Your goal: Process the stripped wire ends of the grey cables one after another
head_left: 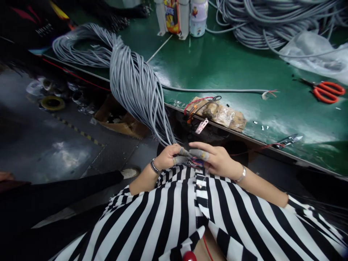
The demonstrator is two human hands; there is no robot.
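Note:
A thick bundle of grey cables (pixel 136 83) hangs off the green table (pixel 217 65) edge down toward my lap. My left hand (pixel 170 157) is closed around the cable ends, with taped fingertips. My right hand (pixel 217 159) meets it just to the right and pinches small coloured wire ends (pixel 196 162) between taped fingers. Both hands sit close to my striped shirt, below the table edge.
On the table lie orange-handled scissors (pixel 327 91), a single grey cable (pixel 217 90), a taped block with red and black wires (pixel 217 112), small cutters (pixel 288 140), bottles (pixel 198 16), more cable coils (pixel 272 21) and a plastic bag (pixel 312 50). A cardboard box (pixel 119 119) sits on the floor.

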